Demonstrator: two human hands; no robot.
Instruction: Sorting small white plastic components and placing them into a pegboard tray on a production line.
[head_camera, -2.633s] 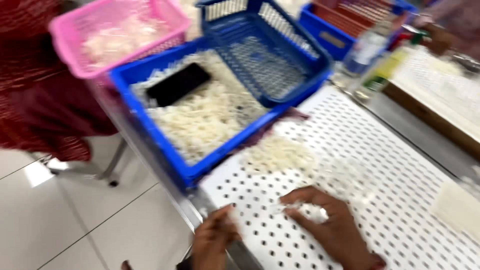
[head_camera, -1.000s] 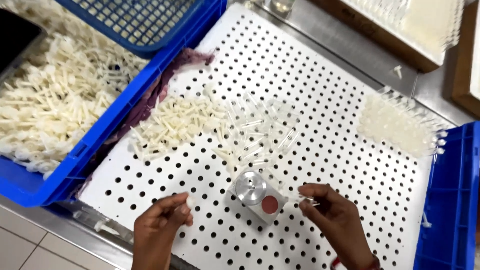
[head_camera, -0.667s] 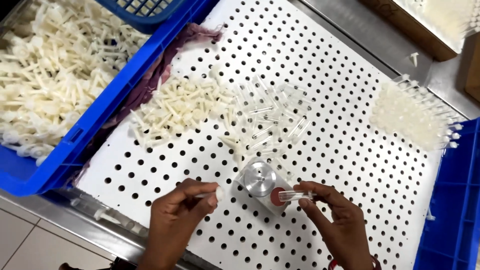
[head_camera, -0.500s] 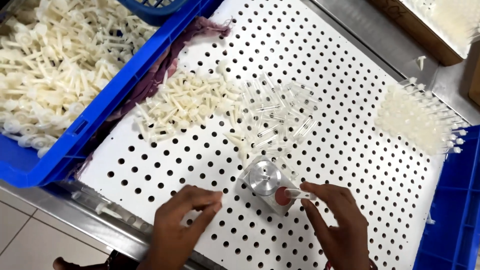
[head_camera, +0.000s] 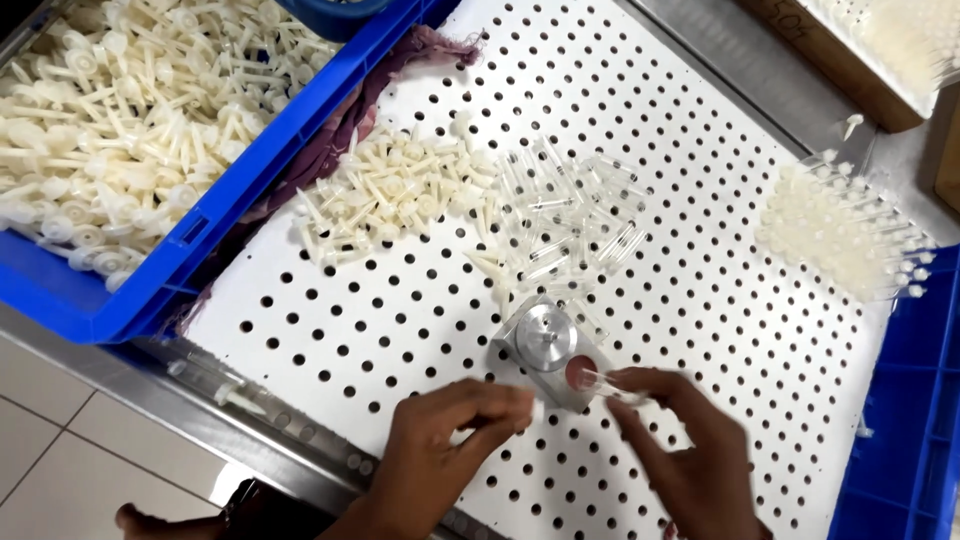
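- Left hand (head_camera: 450, 440): nearest the camera, low over the white perforated table (head_camera: 700, 300). Fingers are drawn together with the tips pinched; what they hold cannot be told (the tips are blurred).
- Right hand (head_camera: 690, 450): just beside the left, fingertips closed on a small clear tube (head_camera: 612, 385) that points at the metal fixture.
- Metal fixture (head_camera: 552, 350): a small grey block lying on the table directly ahead of both hands. It carries a round silver boss and a red round spot; the tube's end sits at the red spot.
- Clear tubes (head_camera: 565, 215): a loose pile on the table just beyond the fixture.
- White plungers (head_camera: 385, 190): a second loose pile, touching the left side of the clear pile.
- Purple cloth (head_camera: 340, 130): bunched along the table's left edge.
- Blue crate (head_camera: 215, 225): far left, filled with more white plungers.
- Assembled pieces (head_camera: 850, 235): a pale heap at the far right, well apart from the hands.
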